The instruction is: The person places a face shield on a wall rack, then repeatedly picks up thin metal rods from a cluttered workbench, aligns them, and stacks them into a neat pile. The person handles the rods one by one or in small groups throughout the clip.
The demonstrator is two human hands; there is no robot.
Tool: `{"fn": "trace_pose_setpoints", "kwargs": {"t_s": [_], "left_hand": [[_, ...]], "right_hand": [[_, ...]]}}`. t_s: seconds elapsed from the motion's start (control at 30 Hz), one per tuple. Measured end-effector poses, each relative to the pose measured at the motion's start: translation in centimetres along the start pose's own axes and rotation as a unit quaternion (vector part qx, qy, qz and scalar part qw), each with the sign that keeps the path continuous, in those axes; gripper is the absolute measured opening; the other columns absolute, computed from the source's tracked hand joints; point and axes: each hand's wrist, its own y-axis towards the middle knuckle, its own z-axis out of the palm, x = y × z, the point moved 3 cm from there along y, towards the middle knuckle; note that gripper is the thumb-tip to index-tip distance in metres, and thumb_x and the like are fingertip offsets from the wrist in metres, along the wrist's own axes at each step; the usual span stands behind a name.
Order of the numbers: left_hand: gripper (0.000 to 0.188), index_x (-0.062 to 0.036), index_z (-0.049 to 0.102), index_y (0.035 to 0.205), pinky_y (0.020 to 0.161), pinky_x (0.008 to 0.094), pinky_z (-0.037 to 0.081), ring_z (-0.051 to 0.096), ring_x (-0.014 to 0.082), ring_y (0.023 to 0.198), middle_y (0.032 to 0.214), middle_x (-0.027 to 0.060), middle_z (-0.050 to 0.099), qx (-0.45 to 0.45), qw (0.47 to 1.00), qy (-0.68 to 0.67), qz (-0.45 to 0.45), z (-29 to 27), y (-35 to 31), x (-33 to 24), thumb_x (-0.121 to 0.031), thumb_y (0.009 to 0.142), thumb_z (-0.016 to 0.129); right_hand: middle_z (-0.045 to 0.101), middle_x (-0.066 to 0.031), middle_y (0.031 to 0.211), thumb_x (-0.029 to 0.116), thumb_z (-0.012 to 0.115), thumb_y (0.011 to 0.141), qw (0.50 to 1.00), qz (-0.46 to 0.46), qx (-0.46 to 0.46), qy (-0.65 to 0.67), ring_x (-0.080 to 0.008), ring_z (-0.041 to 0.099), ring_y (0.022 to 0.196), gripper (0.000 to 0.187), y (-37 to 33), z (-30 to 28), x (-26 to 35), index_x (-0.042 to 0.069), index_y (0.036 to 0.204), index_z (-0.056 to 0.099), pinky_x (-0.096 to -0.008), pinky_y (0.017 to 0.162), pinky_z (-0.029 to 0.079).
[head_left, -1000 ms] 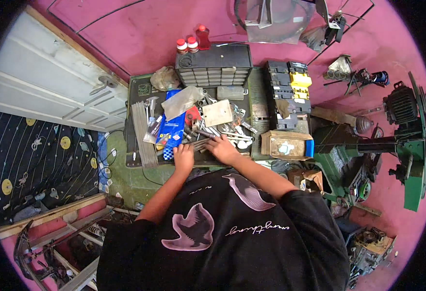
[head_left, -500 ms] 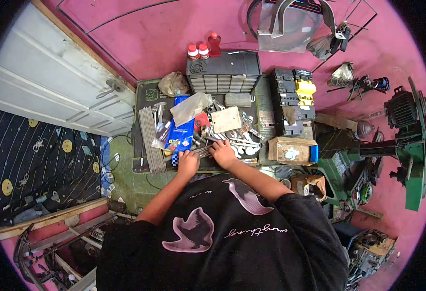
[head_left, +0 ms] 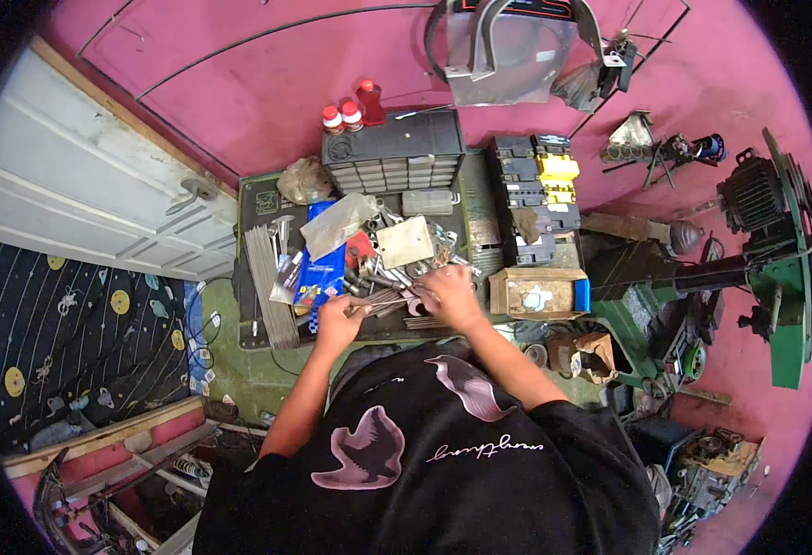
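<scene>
My left hand [head_left: 338, 320] is closed around one end of a small bunch of thin grey welding rods [head_left: 387, 300] above the front of the workbench. The fingers of my right hand [head_left: 449, 294] are pinched at the other end of the bunch. More rods [head_left: 423, 323] lie by the bench's front edge. Left of my left hand is a long stack of grey rods [head_left: 272, 287]. A blue packet [head_left: 321, 272] lies just beyond that hand, partly under a clear plastic sleeve [head_left: 337, 228]. Loose sockets and wrenches surround a beige flat case [head_left: 405, 241] past my right hand.
A dark small-drawer cabinet [head_left: 395, 139] stands at the back, with red-capped bottles [head_left: 342, 117] on top. To the right are black and yellow cases [head_left: 528, 199] and an open cardboard box [head_left: 537, 294]. A green machine [head_left: 642, 319] stands farther right.
Both hands have lifted slightly off the bench with the rods between them. My right hand has changed its grip. The whole view has shifted, moving the bench leftward.
</scene>
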Motion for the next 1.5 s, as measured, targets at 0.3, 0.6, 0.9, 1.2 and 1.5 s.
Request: {"fn": "trace_pose_setpoints", "kwargs": {"t_s": [0.3,0.6,0.9,1.2,1.5], "left_hand": [[0.013,-0.005,0.077,0.087,0.076,0.0352,0.053,0.068,0.026,0.082,0.084,0.0117,0.073,-0.032,0.998,-0.002,0.049,3.3,1.8,-7.5,-0.011,0.077,0.082],[0.015,-0.0058,0.076,0.081,0.071,0.041,0.051,0.066,0.0294,0.077,0.078,0.0127,0.071,-0.049,0.995,0.003,0.083,7.1,2.7,-8.8,-0.015,0.072,0.085],[0.013,-0.0027,0.077,0.084,0.072,0.0376,0.052,0.068,0.0266,0.073,0.08,0.0148,0.073,-0.072,0.997,0.008,0.022,8.0,1.3,-7.8,-0.012,0.076,0.081],[0.01,-0.0057,0.078,0.085,0.077,0.0367,0.053,0.07,0.0263,0.082,0.083,0.0127,0.074,-0.069,0.998,0.009,-0.003,4.8,1.4,-6.6,-0.013,0.08,0.077],[0.012,-0.0022,0.075,0.086,0.081,0.0354,0.053,0.069,0.0198,0.089,0.089,0.0106,0.074,-0.102,0.993,0.053,-0.035,-9.3,2.8,-1.6,-0.012,0.082,0.08]], "right_hand": [[0.059,0.0017,0.142,0.026,0.062,0.094,0.916,0.325,-0.049,-0.23,-0.0281,0.045,0.136,0.044,-3.4,-6.6,-18.4,0.032,0.137,0.058,-0.0651,0.106,0.026],[0.074,-0.0042,0.097,0.029,0.075,0.086,0.953,0.218,-0.004,0.209,-0.0232,0.061,0.108,0.017,0.9,-5.9,-10.5,0.021,0.1,0.079,-0.044,0.102,0.035],[0.069,-0.004,0.094,0.024,0.071,0.085,0.983,0.006,0.175,0.045,-0.0235,0.057,0.103,0.016,0.8,-4.8,-1.4,0.017,0.098,0.076,-0.0517,0.092,0.029],[0.067,-0.0059,0.092,0.027,0.068,0.089,0.97,0.027,0.233,0.063,-0.0234,0.053,0.104,0.017,0.0,-4.2,-2.2,0.018,0.102,0.074,-0.0516,0.093,0.028],[0.074,-0.0049,0.108,0.027,0.068,0.09,0.929,0.363,0.066,-0.037,-0.0324,0.061,0.109,0.017,-5.7,-7.9,-14.9,0.022,0.104,0.077,-0.0702,0.097,0.028]]}}
